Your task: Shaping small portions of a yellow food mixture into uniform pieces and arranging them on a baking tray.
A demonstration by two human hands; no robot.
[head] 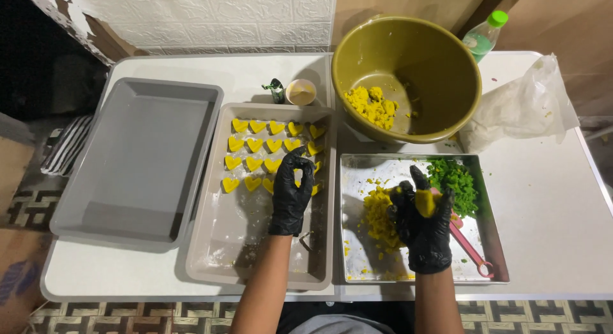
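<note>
Both my hands wear black gloves. My left hand [291,195] reaches over the grey tray [255,257] and pinches a yellow heart-shaped piece [298,178] at the end of the rows of yellow hearts [255,145]. My right hand [422,224] hovers over the metal tray [485,244], closed on a lump of yellow dough [426,202] and a pink heart-shaped cutter [469,244]. Loose yellow dough [378,218] and green dough [454,181] lie in that metal tray.
An olive bowl [440,72] holding yellow dough crumbs stands behind the metal tray. An empty grey tray [137,158] lies at the left. A small cup [301,91], a clear plastic bag [520,107] and a green-capped bottle [483,35] sit at the back of the white table [549,206].
</note>
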